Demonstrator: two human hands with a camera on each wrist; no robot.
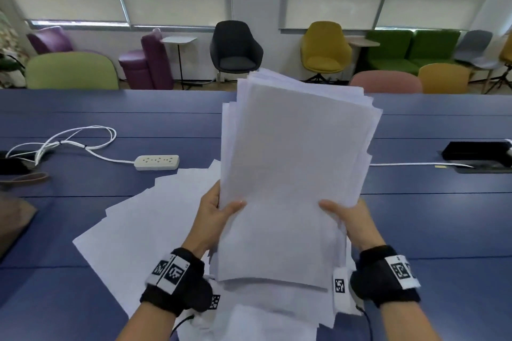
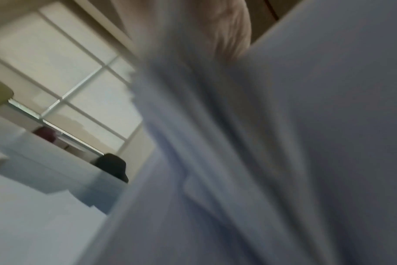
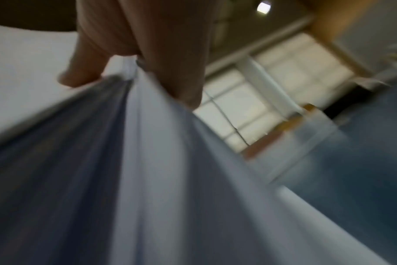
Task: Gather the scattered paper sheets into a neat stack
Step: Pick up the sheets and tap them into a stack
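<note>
A thick bundle of white paper sheets (image 1: 293,163) stands nearly upright above the blue table (image 1: 83,202), its edges uneven and fanned at the top. My left hand (image 1: 219,213) grips its left edge, thumb on the front. My right hand (image 1: 349,216) grips the right edge the same way. More loose sheets (image 1: 144,230) lie spread on the table under and left of the bundle. The left wrist view shows the blurred sheet edges (image 2: 238,161). In the right wrist view, fingers (image 3: 165,53) pinch the paper bundle (image 3: 147,161).
A white power strip (image 1: 157,162) with its looped cable (image 1: 69,138) lies on the table to the left. A black cable box (image 1: 476,151) sits in the table at the right. Chairs (image 1: 235,47) line the far side below the windows.
</note>
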